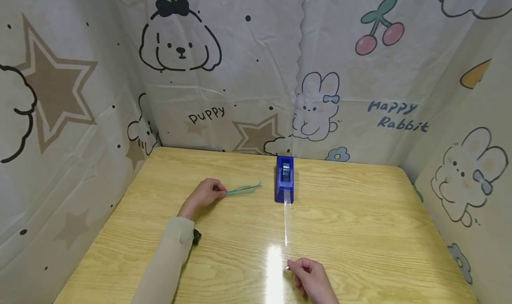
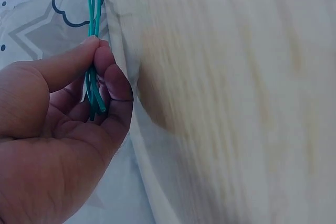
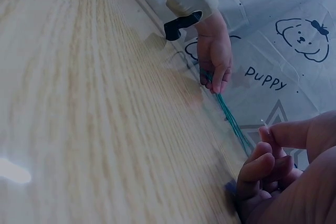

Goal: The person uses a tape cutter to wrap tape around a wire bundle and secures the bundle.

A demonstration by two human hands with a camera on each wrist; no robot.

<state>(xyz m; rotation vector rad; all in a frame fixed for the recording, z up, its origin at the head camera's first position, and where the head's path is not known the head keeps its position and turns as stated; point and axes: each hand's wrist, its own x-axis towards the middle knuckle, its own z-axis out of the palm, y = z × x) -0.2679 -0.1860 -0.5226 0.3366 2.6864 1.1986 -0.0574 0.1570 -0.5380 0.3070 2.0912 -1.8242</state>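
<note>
A small bundle of thin green wires (image 1: 243, 190) is pinched between the thumb and fingers of my left hand (image 1: 206, 193), left of the tape dispenser. In the left wrist view the cut ends of the green wires (image 2: 95, 100) poke out below the thumb, inside the curled fingers. The blue tape dispenser (image 1: 279, 193) stands near the table's back edge. From it a long strip of clear tape (image 1: 286, 224) runs toward the front. My right hand (image 1: 314, 279) pinches the strip's free end between thumb and forefinger.
The wood-grain table (image 1: 380, 233) is bordered at the back and sides by a printed cloth (image 1: 248, 50). A bright light reflection lies on the tabletop left of the right hand. A black strap (image 1: 196, 237) shows at the left cuff.
</note>
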